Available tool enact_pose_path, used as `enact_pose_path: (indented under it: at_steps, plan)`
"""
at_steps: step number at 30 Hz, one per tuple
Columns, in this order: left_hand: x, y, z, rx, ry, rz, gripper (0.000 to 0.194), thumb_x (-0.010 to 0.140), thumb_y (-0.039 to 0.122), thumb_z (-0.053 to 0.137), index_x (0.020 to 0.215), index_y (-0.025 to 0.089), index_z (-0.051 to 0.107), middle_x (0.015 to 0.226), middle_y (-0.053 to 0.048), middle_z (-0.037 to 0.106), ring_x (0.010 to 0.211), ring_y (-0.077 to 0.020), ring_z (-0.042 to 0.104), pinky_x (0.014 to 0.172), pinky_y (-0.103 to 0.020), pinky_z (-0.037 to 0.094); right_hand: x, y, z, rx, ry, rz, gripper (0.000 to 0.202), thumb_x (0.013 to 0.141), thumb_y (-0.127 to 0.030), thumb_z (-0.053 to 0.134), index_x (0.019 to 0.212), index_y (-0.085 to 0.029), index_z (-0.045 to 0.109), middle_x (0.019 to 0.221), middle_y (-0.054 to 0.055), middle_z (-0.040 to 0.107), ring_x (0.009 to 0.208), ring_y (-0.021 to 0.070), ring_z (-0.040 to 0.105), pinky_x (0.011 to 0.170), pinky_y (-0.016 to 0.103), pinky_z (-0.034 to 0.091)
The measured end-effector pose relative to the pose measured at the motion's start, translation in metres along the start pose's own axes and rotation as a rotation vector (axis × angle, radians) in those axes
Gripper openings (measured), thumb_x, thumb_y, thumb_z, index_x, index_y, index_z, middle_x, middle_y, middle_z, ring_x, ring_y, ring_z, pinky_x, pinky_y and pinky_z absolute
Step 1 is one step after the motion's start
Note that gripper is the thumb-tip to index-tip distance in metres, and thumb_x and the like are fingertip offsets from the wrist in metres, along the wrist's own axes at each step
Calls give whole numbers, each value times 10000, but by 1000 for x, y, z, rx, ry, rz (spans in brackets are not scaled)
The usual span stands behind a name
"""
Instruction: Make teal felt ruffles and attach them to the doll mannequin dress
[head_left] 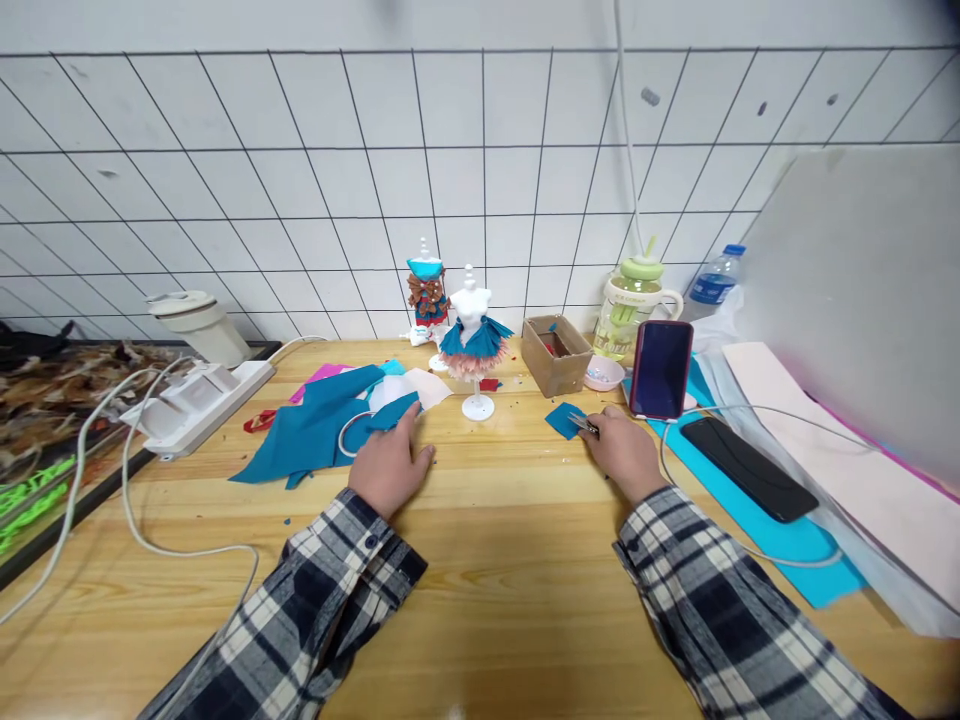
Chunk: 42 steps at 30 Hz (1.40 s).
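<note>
My left hand point(391, 465) lies at the right edge of a pile of teal cloth-like pieces point(300, 435), index finger stretched out and thumb apart. Its fingers touch a smaller teal piece point(394, 411), and a white curved band point(345, 436) shows beside it. Closed around small scissors point(583, 422), my right hand point(622, 452) rests on the table; the metal tips lie over a teal square point(562, 420), and the handles are mostly hidden. Between the hands stands a white mini dress form point(471, 303) wearing a teal and pink skirt point(474, 345).
Behind is a second dressed form point(427, 295). A cardboard box point(556, 358), pink bowl point(604, 373), green-lidded jug point(634, 310) and upright phone point(661, 369) stand right of it. A black phone point(750, 468) lies on coloured sheets. A power strip point(199, 405) and cables are left.
</note>
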<state>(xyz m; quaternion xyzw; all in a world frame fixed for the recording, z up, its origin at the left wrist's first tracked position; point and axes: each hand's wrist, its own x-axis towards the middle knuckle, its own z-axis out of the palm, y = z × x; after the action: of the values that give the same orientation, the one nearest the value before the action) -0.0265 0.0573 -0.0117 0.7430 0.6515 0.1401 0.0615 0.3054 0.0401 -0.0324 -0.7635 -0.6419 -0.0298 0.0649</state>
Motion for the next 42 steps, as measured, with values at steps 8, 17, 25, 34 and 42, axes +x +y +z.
enact_pose_path:
  at_steps: [8,17,25,34,42]
  plan:
    - [-8,4,-11,82,-21,11,512,885,521,376,1245,203,552,816,-92,704,788,-277,647,658,-332,419,-3,3,0,21,22,-81,248,921,-291,471,1068,-270,670,979,54,594,805,167,596,567,274,298]
    - [-16,21,5,-273,-24,313,306,871,419,497,978,214,697,696,-39,639,758,-206,587,716,-306,408,-1,0,2,229,99,28,257,901,-349,493,921,-186,691,932,83,619,797,182,580,584,267,329]
    - [-28,38,20,-1173,-256,228,772,752,520,665,1394,187,398,1417,-174,445,1306,-293,410,947,-366,438,-39,-50,-12,1637,-557,81,389,669,-453,752,829,-173,536,527,-113,335,414,44,208,407,194,137]
    - [-32,52,24,-1343,-449,10,379,711,405,732,933,113,640,934,-82,706,864,-203,637,831,-332,484,-57,-75,-12,1707,-695,70,383,739,-495,682,886,-154,588,586,-75,419,414,31,208,386,190,104]
    - [-36,49,22,-804,-498,261,225,792,357,609,824,142,667,752,-13,648,713,-152,558,653,-239,427,-52,-69,-16,1106,-370,-219,253,738,-365,676,892,-165,691,776,22,653,674,141,541,604,253,406]
